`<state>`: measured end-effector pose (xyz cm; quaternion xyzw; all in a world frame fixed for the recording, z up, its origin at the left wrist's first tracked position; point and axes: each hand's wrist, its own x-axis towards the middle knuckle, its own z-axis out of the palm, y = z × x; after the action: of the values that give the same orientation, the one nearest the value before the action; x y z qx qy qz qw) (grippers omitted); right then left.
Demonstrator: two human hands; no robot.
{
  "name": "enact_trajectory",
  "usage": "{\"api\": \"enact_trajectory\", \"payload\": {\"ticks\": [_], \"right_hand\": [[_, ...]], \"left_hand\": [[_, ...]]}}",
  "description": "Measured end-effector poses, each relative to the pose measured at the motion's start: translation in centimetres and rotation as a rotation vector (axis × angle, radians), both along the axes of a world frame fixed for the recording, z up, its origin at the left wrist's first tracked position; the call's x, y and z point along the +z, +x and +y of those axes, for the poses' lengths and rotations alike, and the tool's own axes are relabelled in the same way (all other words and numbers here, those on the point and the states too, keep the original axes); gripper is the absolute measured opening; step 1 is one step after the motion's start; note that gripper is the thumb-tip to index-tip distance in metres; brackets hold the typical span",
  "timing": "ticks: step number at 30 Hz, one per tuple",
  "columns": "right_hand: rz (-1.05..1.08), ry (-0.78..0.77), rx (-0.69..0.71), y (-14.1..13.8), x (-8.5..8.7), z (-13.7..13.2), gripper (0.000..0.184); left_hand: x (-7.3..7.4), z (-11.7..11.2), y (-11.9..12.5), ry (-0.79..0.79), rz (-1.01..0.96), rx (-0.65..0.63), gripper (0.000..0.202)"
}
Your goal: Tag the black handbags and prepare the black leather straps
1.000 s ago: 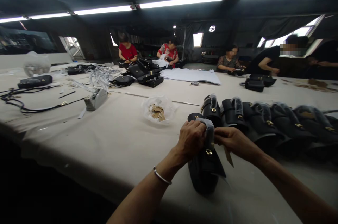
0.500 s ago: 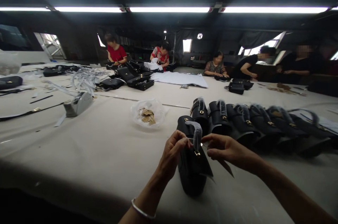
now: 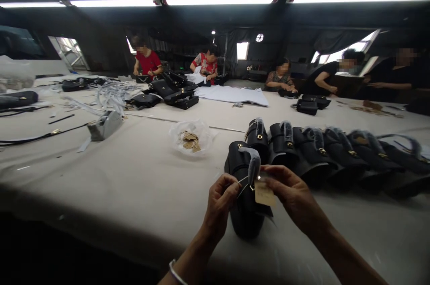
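Note:
A black handbag (image 3: pixel 244 213) stands upright on the pale table (image 3: pixel 134 177) right in front of me, its handle wrapped in grey foam (image 3: pixel 253 164). My left hand (image 3: pixel 220 202) pinches a thin string beside the bag's gold clasp. My right hand (image 3: pixel 290 195) is closed on a small brown paper tag (image 3: pixel 264 193) that hangs on that string. Both hands touch the bag's front.
A row of several black bags (image 3: pixel 322 153) lies to the right. A clear plastic bag of brown tags (image 3: pixel 191 139) sits ahead, a tape dispenser (image 3: pixel 105 124) and black straps to the left. Several people work at the far side with more bags (image 3: pixel 174 93).
My left hand let go of the foam-wrapped handle and took the string. The brown tag came up from below my right hand to the front of the bag.

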<state>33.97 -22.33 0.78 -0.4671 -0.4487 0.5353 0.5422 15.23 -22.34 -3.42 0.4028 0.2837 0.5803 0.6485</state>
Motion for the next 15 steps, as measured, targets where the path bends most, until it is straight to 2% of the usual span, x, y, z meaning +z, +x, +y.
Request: {"api": "enact_trajectory", "payload": {"ticks": [2,4,6,8,12,15], "right_hand": [[-0.013,0.007,0.021,0.0,-0.1,-0.3,0.029],[-0.089,-0.013,0.095,0.1,-0.1,-0.4,0.030],[-0.209,0.031,0.139,0.2,-0.1,-0.3,0.034],[-0.346,0.180,0.124,0.1,0.1,-0.1,0.031],[-0.590,0.531,0.059,-0.8,0.6,-0.3,0.015],[-0.749,0.709,0.041,-2.0,1.1,-1.0,0.009]], "left_hand": [[0.3,-0.3,0.0,-0.024,-0.072,-0.001,0.029],[0.7,-0.4,0.0,-0.056,-0.139,0.007,0.028],[0.9,-0.2,0.0,-0.081,-0.183,0.030,0.026],[1.1,-0.1,-0.2,-0.077,-0.198,0.056,0.024],[1.2,-0.4,-0.4,0.024,-0.145,0.104,0.019],[1.4,-1.3,-0.3,0.080,-0.089,0.143,0.016]]}}
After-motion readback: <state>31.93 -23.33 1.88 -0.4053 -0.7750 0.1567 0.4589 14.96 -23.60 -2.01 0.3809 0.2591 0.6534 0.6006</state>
